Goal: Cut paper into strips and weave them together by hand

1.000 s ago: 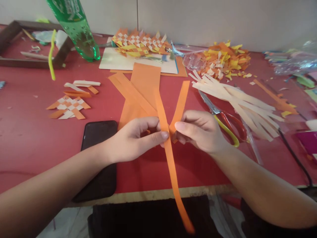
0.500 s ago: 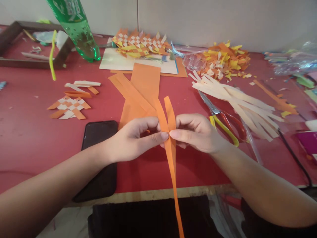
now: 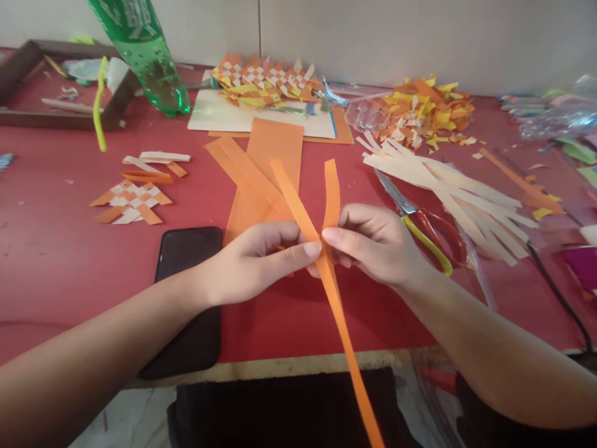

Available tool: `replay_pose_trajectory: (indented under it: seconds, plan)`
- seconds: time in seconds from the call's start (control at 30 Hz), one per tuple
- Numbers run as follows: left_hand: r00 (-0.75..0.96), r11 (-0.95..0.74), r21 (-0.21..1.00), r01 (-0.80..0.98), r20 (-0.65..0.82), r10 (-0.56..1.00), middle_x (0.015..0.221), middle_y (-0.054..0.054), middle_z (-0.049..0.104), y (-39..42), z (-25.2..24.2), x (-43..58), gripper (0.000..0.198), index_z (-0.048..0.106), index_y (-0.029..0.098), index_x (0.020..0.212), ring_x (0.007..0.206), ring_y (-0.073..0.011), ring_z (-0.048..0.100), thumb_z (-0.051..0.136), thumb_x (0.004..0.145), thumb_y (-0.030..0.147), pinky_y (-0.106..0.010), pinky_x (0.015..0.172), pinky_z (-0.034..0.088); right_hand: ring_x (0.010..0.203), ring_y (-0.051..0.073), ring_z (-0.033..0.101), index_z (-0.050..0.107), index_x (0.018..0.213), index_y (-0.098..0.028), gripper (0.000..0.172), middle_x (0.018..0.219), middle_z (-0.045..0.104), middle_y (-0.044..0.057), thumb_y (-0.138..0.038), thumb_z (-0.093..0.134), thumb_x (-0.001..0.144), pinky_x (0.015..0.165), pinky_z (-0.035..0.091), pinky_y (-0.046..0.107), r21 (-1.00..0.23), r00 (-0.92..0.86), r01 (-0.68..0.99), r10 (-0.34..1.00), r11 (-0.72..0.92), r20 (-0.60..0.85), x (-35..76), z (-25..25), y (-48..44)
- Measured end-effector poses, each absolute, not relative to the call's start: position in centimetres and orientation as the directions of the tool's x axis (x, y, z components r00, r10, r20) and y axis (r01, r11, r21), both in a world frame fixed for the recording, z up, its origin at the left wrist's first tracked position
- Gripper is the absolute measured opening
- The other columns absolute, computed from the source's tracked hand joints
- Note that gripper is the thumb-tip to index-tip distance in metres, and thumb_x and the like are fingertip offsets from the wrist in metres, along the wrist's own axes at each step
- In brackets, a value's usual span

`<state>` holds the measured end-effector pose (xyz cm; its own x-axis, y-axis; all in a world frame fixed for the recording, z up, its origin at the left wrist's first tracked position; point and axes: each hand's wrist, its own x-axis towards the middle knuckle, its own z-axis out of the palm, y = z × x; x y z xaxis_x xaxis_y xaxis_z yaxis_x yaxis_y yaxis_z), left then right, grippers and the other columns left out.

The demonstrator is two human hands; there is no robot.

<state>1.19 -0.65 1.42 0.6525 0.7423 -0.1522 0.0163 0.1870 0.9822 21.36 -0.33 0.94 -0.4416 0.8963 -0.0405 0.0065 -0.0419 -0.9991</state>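
Note:
Over the red table's front, my left hand pinches an orange paper strip between thumb and fingers. A long tail of it runs down past the table edge. Close beside it, my right hand is closed on another orange paper strip, whose short end stands up. The two strips cross or meet at my thumbs; whether they are joined there I cannot tell. Behind my hands lie more orange strips and a wide orange paper sheet. Woven orange-and-white paper fish lie at the left.
A black phone lies under my left forearm. Scissors and cream paper strips are to the right. Behind stand a green bottle, a pile of woven fish and paper scraps. A wooden frame is at far left.
The upper ends of the orange strips have spread wider apart, one leaning left, the other upright at right. The long tail has swung to the right. My right hand has shifted slightly right.

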Motion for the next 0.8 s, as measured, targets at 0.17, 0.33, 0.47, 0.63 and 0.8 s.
replay_pose_trajectory:
  seconds: [0.17, 0.33, 0.47, 0.63, 0.8]
  plan:
    - [0.626, 0.135, 0.988, 0.072, -0.150, 0.765, 0.081, -0.003, 0.063, -0.68, 1.33, 1.18, 0.018, 0.060, 0.015, 0.082, 0.076, -0.0136, 0.059, 0.055, 0.093, 0.029, -0.026, 0.072, 0.048, 0.046, 0.007, 0.049, 0.061, 0.071, -0.016, 0.025, 0.063, 0.067, 0.001, -0.032, 0.064, 0.089, 0.041, 0.036, 0.020, -0.992, -0.543, -0.037, 0.836, -0.120, -0.081, 21.50, 0.85, -0.25]
    - [0.628, 0.119, 0.992, 0.046, -0.121, 0.769, 0.079, -0.001, 0.060, -0.58, 1.51, 1.18, 0.017, 0.060, 0.015, 0.082, 0.076, -0.0123, 0.057, 0.054, 0.093, 0.027, -0.024, 0.073, 0.048, 0.047, 0.006, 0.048, 0.058, 0.069, -0.015, 0.026, 0.072, 0.071, 0.004, -0.030, 0.066, 0.088, 0.042, 0.037, 0.020, -0.996, -0.590, -0.042, 0.806, -0.079, -0.039, 21.52, 1.00, -0.30]
    - [0.617, 0.163, 0.987, -0.004, -0.125, 0.777, 0.080, -0.002, 0.061, -0.50, 1.37, 1.18, 0.017, 0.060, 0.015, 0.082, 0.077, -0.0124, 0.058, 0.054, 0.094, 0.025, -0.024, 0.075, 0.048, 0.047, 0.006, 0.047, 0.058, 0.069, -0.015, 0.026, 0.062, 0.063, 0.001, -0.030, 0.066, 0.088, 0.042, 0.037, 0.020, -0.999, -0.541, -0.034, 0.841, -0.036, -0.012, 21.46, 0.96, -0.37]
    - [0.633, 0.197, 0.979, -0.062, -0.114, 0.766, 0.084, -0.002, 0.063, -0.57, 1.09, 1.05, 0.022, 0.060, 0.015, 0.083, 0.084, -0.0135, 0.060, 0.051, 0.097, 0.030, -0.026, 0.083, 0.048, 0.045, 0.006, 0.047, 0.058, 0.070, -0.015, 0.026, 0.060, 0.062, 0.000, -0.031, 0.064, 0.089, 0.041, 0.035, 0.019, -0.999, -0.492, -0.022, 0.870, -0.022, -0.009, 21.23, 1.04, -0.37]
    - [0.655, 0.118, 0.993, 0.021, -0.103, 0.749, 0.082, -0.002, 0.060, -0.62, 1.28, 1.09, 0.021, 0.059, 0.015, 0.082, 0.078, -0.0128, 0.057, 0.053, 0.095, 0.031, -0.025, 0.075, 0.047, 0.046, 0.007, 0.048, 0.058, 0.071, -0.017, 0.026, 0.062, 0.065, 0.001, -0.034, 0.064, 0.089, 0.041, 0.036, 0.020, -0.998, -0.483, 0.010, 0.874, -0.055, -0.053, 21.28, 1.11, -0.36]
